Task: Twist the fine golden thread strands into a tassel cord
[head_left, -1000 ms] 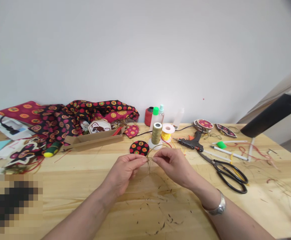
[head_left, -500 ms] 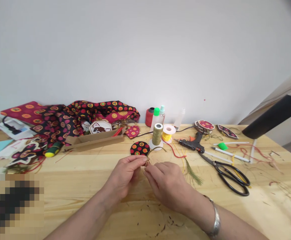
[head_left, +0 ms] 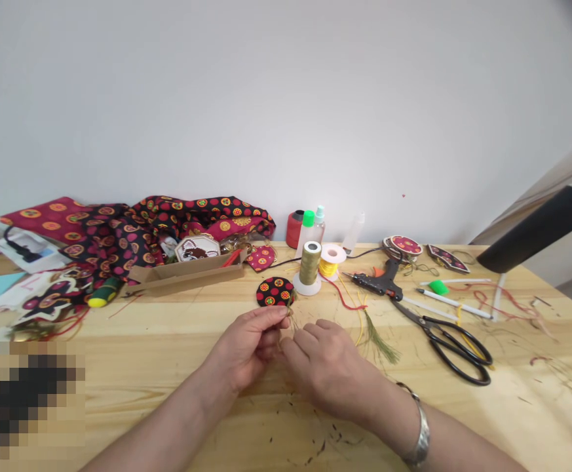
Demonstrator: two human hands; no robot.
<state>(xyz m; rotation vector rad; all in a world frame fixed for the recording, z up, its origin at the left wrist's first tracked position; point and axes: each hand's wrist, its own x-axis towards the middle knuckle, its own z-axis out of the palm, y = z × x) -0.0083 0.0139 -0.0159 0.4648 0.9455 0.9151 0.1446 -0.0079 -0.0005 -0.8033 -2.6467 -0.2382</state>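
Note:
Over the middle of the wooden table, my left hand [head_left: 247, 347] pinches a thin olive cord [head_left: 291, 307] between thumb and forefinger. Close beside it, my right hand [head_left: 329, 366] is closed with its fingertips on the lower part of the same cord. The fingers hide most of the cord. Just beyond them lies a round black fabric piece [head_left: 272, 290] with red and orange flowers. Behind the hands stand a spool of olive thread [head_left: 310, 265] and a spool of yellow cord [head_left: 329, 269]. A green thread tassel [head_left: 381, 342] rests to the right.
Black-handled scissors [head_left: 455, 347] and a black glue gun [head_left: 379, 283] lie on the right, near white sticks. A cardboard tray [head_left: 192, 280] and patterned cloth [head_left: 133, 229] sit at back left. Bottles and a red spool [head_left: 294, 229] stand by the wall.
My right hand has drawn slightly down, pulling the cord. The cord's loop above the fingers has shrunk, and its loose end no longer sticks out to the right.

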